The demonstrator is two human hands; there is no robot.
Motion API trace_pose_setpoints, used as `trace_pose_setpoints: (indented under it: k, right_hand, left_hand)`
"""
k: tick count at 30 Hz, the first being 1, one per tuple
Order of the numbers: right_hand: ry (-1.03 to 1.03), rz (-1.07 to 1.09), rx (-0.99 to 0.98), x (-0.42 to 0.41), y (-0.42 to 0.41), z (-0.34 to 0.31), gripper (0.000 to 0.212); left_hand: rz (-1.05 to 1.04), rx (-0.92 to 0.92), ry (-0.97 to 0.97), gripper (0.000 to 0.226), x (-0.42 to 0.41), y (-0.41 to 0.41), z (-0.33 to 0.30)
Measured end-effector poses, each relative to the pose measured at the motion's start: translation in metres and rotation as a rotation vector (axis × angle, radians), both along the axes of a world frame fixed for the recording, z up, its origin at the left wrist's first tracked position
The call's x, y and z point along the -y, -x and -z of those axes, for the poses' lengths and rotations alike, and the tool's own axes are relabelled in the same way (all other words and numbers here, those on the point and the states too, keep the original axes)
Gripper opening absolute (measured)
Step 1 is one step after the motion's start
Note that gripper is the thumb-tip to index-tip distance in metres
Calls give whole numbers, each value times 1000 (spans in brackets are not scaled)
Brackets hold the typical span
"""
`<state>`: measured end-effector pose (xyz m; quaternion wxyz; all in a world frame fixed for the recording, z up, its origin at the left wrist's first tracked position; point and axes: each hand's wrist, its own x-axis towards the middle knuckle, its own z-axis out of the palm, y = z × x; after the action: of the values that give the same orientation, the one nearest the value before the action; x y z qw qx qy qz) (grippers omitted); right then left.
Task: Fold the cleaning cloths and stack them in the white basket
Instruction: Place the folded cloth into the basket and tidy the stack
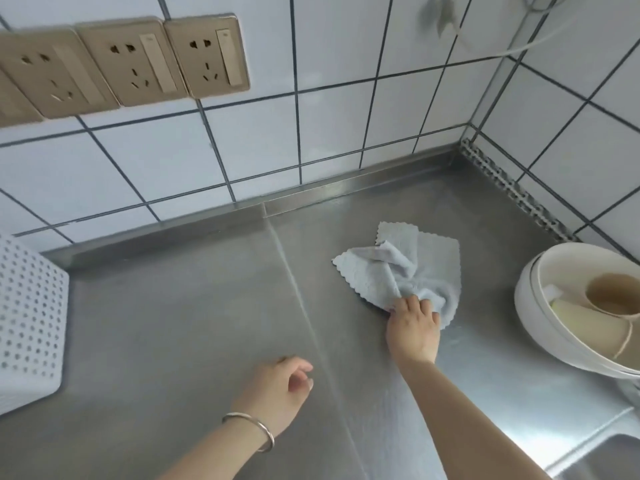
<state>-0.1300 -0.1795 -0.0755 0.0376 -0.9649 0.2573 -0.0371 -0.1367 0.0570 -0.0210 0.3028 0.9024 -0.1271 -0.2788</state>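
A pale grey cleaning cloth [408,268] with scalloped edges lies crumpled on the steel counter, right of centre. My right hand [412,327] grips its near edge, fingers curled into the bunched fabric. My left hand [281,393] hovers low over the counter near the front, fingers loosely curled and holding nothing, a metal bangle on the wrist. The white perforated basket [27,323] stands at the far left edge, only partly in view; its inside is hidden.
Stacked cream bowls [540,306] holding a beige cup stand at the right edge. A sink corner [609,455] shows at bottom right. The tiled wall carries three sockets [131,64]. A seam runs down the steel counter [173,323].
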Motion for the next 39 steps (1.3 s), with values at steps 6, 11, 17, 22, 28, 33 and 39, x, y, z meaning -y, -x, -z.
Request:
trace_pose_setpoints:
  k: [6, 11, 17, 22, 28, 33, 39]
  right_hand:
    - [-189, -370, 353, -44, 2, -37, 27]
    - [-539, -651, 146, -75, 11, -79, 34]
    - [-672, -781, 78, -104, 14, -123, 55]
    - [-538, -801, -40, -123, 2, -142, 42]
    - [-335, -735, -136, -129, -18, -162, 20]
    - [-159, -656, -326, -142, -54, -175, 37]
    - [-249, -549, 195, -159, -87, -221, 16]
  left_hand:
    - [-83, 145, 41, 25, 0, -11, -18]
    - [-48, 595, 78, 55, -18, -24, -25]
    - [-63, 344, 124, 30, -71, -34, -36]
    - [-56, 324, 229, 36, -113, -27, -49]
    - [-57, 363, 191, 23, -166, -42, -106]
    - [-2, 387, 29, 15, -206, -68, -138]
    - [-257, 802, -73, 11, -241, -101, -183]
